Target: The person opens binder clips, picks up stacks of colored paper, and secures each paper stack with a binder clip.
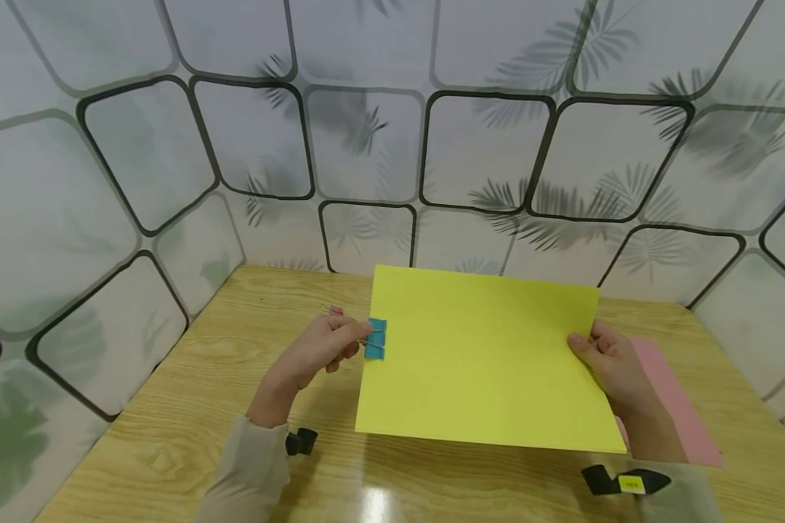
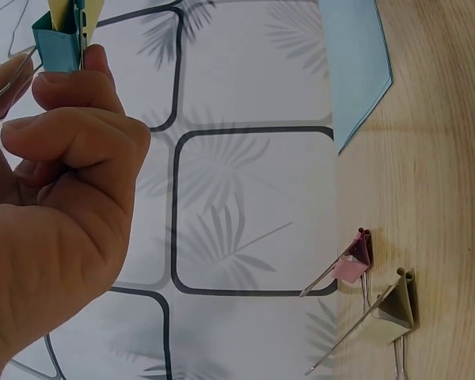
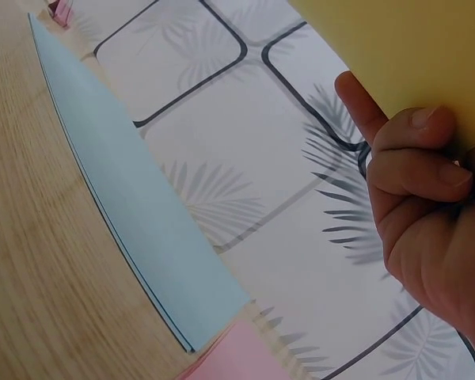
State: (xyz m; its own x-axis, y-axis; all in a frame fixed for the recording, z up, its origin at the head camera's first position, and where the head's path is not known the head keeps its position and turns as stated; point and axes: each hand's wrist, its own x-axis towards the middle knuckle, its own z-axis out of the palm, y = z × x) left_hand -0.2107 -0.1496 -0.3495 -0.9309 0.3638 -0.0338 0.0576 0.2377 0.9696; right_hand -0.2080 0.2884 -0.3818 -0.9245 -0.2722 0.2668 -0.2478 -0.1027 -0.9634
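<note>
Apparently, clipping is in hand: the left hand (image 1: 319, 347) pinches the blue clip (image 1: 376, 338) on the left edge of the yellow paper (image 1: 484, 356), held above the worktop (image 1: 235, 341); the right hand (image 1: 618, 367) grips the right edge. Next likely calls for releasing the clip, paper steady.

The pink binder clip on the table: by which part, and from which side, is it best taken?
Probably take the pink clip by its wire handles, from the person's left, squeezing with thumb and finger: they spread apart and stick out beyond its body on that side. The beige clip sits close by, so some care is wise.
</note>
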